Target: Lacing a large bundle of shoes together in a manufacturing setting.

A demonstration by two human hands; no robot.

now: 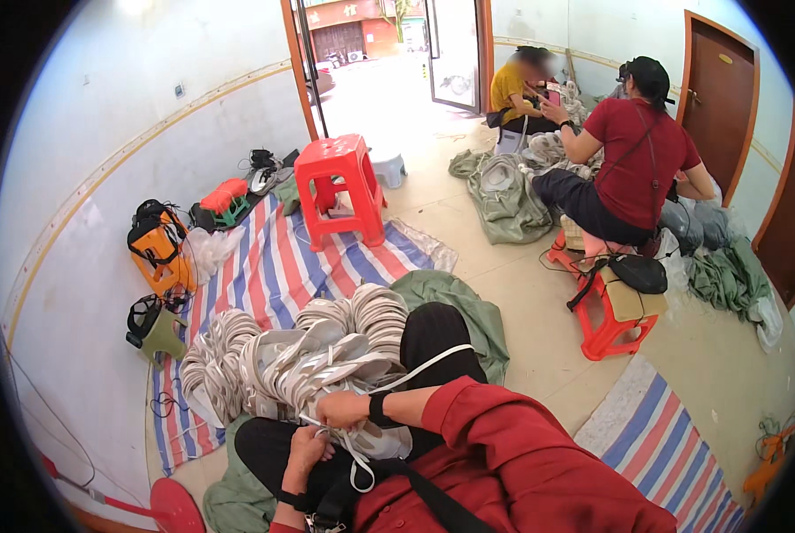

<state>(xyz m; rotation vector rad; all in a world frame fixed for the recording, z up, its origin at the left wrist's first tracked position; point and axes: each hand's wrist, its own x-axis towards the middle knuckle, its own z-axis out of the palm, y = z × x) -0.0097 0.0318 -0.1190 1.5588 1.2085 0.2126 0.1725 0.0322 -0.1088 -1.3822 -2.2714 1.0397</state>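
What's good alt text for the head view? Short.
A seated person in a red top works both hands, left hand and right hand, on white straps in their lap, beside stacks of pale shoe soles on a striped mat. Two other people sit near the open doorway.

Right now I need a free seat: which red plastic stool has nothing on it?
The tall red stool standing on the striped mat by the doorway. The red stool beside the seated person in red carries a black bag.
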